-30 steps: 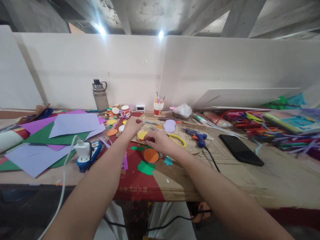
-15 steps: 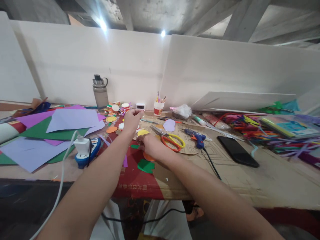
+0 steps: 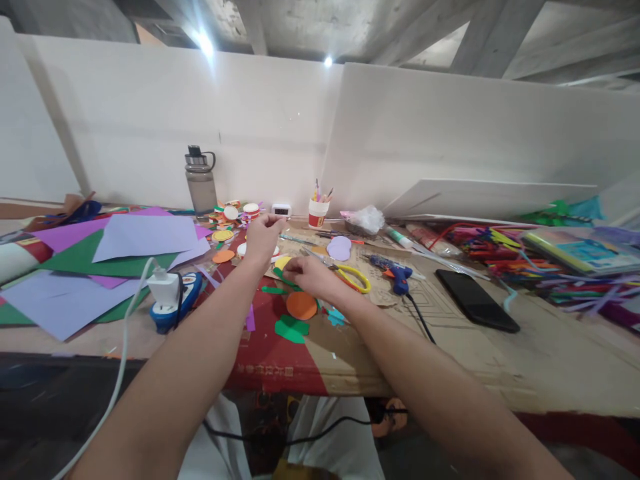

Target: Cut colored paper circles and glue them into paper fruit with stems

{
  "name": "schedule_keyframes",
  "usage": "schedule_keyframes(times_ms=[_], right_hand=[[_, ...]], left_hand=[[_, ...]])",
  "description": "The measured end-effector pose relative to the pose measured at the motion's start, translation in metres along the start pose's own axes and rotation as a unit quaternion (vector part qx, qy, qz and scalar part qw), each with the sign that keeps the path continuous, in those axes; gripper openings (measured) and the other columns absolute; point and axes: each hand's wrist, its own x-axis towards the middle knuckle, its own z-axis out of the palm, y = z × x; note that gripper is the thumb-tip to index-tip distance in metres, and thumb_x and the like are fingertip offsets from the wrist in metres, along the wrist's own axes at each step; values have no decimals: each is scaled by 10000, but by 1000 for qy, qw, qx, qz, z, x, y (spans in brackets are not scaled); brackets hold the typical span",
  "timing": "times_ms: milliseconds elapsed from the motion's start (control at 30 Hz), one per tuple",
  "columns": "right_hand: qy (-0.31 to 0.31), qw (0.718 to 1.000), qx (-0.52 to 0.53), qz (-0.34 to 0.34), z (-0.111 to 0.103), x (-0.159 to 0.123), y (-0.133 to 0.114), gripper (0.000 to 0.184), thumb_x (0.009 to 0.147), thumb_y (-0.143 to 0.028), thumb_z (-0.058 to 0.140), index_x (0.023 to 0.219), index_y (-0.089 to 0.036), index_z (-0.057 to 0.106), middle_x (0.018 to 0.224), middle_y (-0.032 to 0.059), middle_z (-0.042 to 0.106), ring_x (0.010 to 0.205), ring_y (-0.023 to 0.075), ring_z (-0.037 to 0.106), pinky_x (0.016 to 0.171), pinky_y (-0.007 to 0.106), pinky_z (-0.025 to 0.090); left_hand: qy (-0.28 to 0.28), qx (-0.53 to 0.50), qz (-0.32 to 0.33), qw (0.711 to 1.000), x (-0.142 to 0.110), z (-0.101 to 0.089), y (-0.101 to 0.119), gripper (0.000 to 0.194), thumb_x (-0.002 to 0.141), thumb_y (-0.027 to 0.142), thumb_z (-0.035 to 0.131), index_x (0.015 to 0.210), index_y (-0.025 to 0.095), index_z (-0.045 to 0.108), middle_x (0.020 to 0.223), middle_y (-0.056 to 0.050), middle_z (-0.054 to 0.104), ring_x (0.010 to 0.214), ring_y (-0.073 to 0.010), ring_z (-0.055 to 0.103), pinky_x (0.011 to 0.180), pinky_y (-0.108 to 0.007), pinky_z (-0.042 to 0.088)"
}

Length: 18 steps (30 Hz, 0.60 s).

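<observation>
My left hand (image 3: 266,239) is raised over the far middle of the table, its thumb and fingers pinched together. Anything between them is too small to make out. Nearer to me, my right hand (image 3: 314,277) has its fingers drawn together beside a yellow paper circle (image 3: 283,263). A green paper piece shows just under those fingers; whether they grip it is unclear. Below lie an orange paper circle (image 3: 301,305), a green paper shape (image 3: 292,329) and a turquoise cutout (image 3: 335,317). Yellow-handled scissors (image 3: 356,279) are partly covered by my right hand.
A blue glue gun (image 3: 400,279) and black phone (image 3: 477,301) lie to the right. Paper sheets (image 3: 145,239) and a power strip (image 3: 176,303) with a white cable occupy the left. A bottle (image 3: 201,183) and paper cup (image 3: 319,213) stand behind.
My right hand has moved away from me and slightly right, uncovering the orange circle and turquoise cutout and hiding part of the scissors. My left hand stays nearly in place, still pinched.
</observation>
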Motion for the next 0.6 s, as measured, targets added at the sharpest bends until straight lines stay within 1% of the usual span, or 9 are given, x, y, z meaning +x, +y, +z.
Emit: schedule_keyframes(times_ms=[67, 133, 200, 267, 333, 433, 533, 600], right_hand=[[14, 997, 64, 40, -6, 1, 3, 126, 796, -223, 565, 702, -166, 627, 548, -41, 523, 509, 90, 428, 503, 220, 328], [2, 988, 135, 79, -10, -1, 5, 137, 804, -255, 560, 695, -180, 592, 485, -61, 454, 444, 87, 375, 459, 224, 295], [-17, 975, 196, 101, -12, -3, 8, 148, 806, -277, 563, 687, -189, 557, 457, -70, 421, 404, 85, 344, 429, 224, 273], [-16, 969, 224, 100, -14, -5, 11, 156, 791, -302, 585, 687, -190, 553, 453, -72, 417, 393, 82, 338, 418, 219, 267], [3, 971, 222, 88, -14, -6, 15, 168, 770, -332, 606, 694, -186, 570, 458, -70, 424, 394, 79, 343, 417, 215, 265], [38, 971, 225, 67, -15, -4, 19, 205, 741, -375, 609, 682, -181, 577, 489, -65, 448, 416, 76, 359, 436, 214, 269], [80, 969, 228, 51, -17, -2, 20, 210, 718, -373, 594, 653, -175, 566, 525, -56, 463, 470, 80, 372, 481, 218, 286], [110, 968, 223, 45, -19, -1, 19, 190, 711, -352, 582, 648, -175, 560, 539, -53, 463, 496, 85, 366, 508, 226, 291]], left_hand=[[-10, -8, -3, 1000, 0, 0, 1, 114, 688, 252, 646, 729, 146, 658, 648, -6, 600, 595, -104, 507, 575, -225, 381], [-26, -20, -7, 999, -1, 1, 2, 112, 681, 252, 655, 720, 148, 645, 659, -9, 607, 585, -99, 506, 577, -226, 387], [-58, -19, -22, 998, -3, 1, 1, 129, 689, 274, 660, 711, 150, 631, 671, -18, 619, 563, -94, 501, 556, -225, 380], [-105, 6, -53, 993, -4, 1, 2, 177, 730, 319, 639, 704, 145, 622, 661, -29, 620, 528, -90, 491, 515, -223, 356], [-147, 43, -78, 985, -6, 0, 4, 246, 780, 368, 604, 701, 135, 624, 644, -38, 614, 505, -88, 485, 491, -222, 338], [-189, 97, -97, 972, -8, -2, 10, 346, 823, 441, 564, 702, 125, 633, 640, -49, 611, 499, -91, 490, 488, -227, 339], [-256, 137, -111, 951, -10, -5, 15, 383, 811, 486, 579, 689, 130, 644, 625, -43, 601, 504, -96, 490, 483, -230, 330], [-310, 118, -113, 937, -11, -7, 17, 360, 783, 482, 623, 682, 138, 649, 618, -33, 597, 519, -93, 495, 489, -223, 326]])
